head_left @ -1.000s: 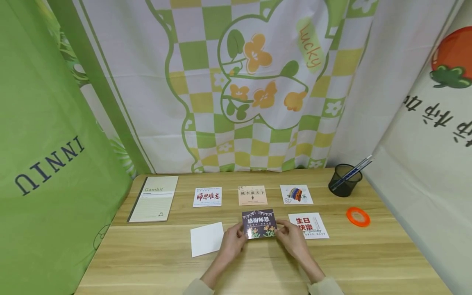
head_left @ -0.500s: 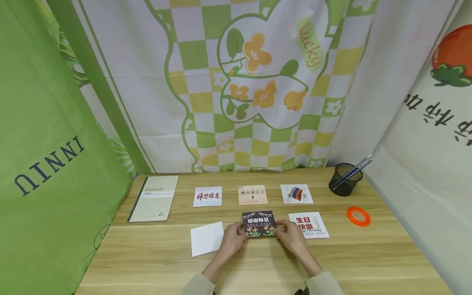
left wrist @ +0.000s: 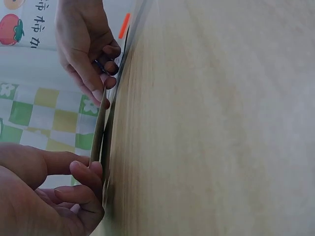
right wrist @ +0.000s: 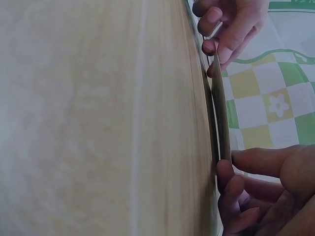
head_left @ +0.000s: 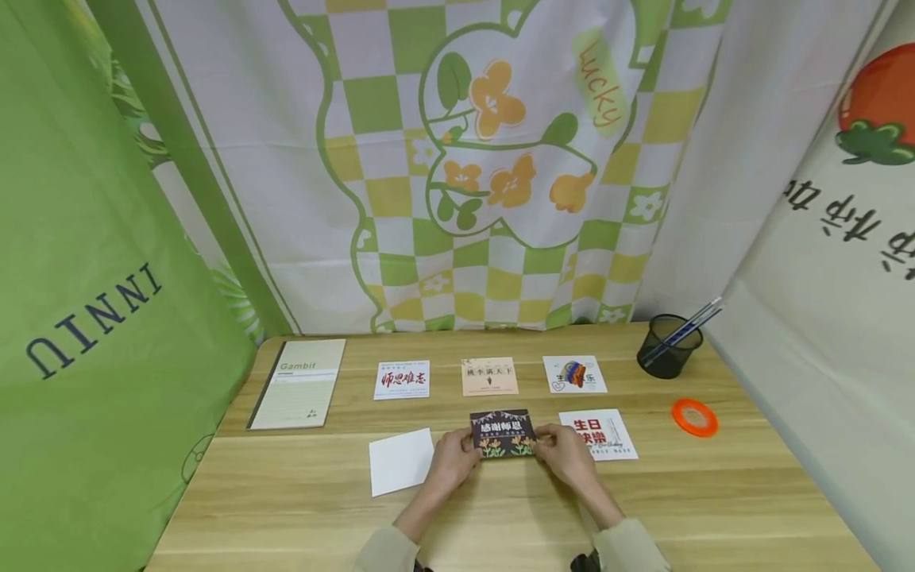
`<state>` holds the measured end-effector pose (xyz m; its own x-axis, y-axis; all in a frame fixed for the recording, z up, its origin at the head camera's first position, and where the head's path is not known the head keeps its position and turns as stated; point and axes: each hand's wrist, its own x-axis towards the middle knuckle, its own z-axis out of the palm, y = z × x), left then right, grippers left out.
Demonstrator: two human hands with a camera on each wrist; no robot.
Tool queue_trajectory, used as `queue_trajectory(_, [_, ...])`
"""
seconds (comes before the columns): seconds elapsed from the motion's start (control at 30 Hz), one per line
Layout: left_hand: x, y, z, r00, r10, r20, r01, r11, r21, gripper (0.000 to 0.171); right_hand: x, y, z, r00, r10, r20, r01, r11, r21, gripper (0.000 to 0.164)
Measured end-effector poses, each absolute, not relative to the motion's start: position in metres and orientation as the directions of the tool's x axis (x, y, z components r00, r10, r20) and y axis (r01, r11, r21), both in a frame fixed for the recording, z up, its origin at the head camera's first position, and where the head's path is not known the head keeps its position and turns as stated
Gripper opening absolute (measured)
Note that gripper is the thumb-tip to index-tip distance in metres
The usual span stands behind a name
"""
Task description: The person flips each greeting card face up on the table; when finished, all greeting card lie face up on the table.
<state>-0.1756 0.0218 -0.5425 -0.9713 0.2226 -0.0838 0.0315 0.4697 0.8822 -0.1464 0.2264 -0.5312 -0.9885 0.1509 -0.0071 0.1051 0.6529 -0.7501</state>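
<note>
A dark greeting card (head_left: 503, 435) with white Chinese lettering and orange flowers is held by its two side edges in the head view. My left hand (head_left: 450, 462) pinches its left edge between thumb and fingers. At the opposite edge, my right hand (head_left: 568, 456) pinches it the same way. Both wrist views show the card (left wrist: 99, 130) edge-on, slightly above the tabletop. To the left lies a blank white card (head_left: 401, 462). A white birthday card (head_left: 611, 435) with red lettering lies beside my right hand, which partly covers it.
Behind, three cards lie in a row: a red-lettered one (head_left: 402, 380), a peach one (head_left: 489, 376) and a white one (head_left: 575, 374). A notebook (head_left: 296, 385) is at left. A black mesh pen cup (head_left: 665, 357) and an orange tape roll (head_left: 695, 418) are at right.
The dark card has tilted a little between my hands, and the bright glare on it has faded. Both hands keep their pinch in nearly the same place.
</note>
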Motion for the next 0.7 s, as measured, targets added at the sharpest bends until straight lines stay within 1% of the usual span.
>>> queue_trajectory(0.17, [-0.1765,0.0215,-0.5420,-0.969,0.237,-0.069,0.060,0.498,0.865,0.055,-0.1473,0.2268,-0.5315,-0.989,0.149,-0.001,0.101,0.666,-0.739,0.025])
queue_trajectory(0.3, [-0.1772,0.0216,-0.5405,-0.967,0.243,-0.071,0.068,0.517,0.853,0.055,-0.1477,0.2272,-0.5304,-0.989,0.148,0.001,0.099,0.670,-0.736,0.026])
queue_trajectory(0.7, [-0.1753,0.0212,-0.5371,-0.956,0.265,-0.127,0.039,0.542,0.839,0.052,-0.1469,0.2271,-0.5304,-0.989,0.150,-0.007,0.109,0.686,-0.719,0.027])
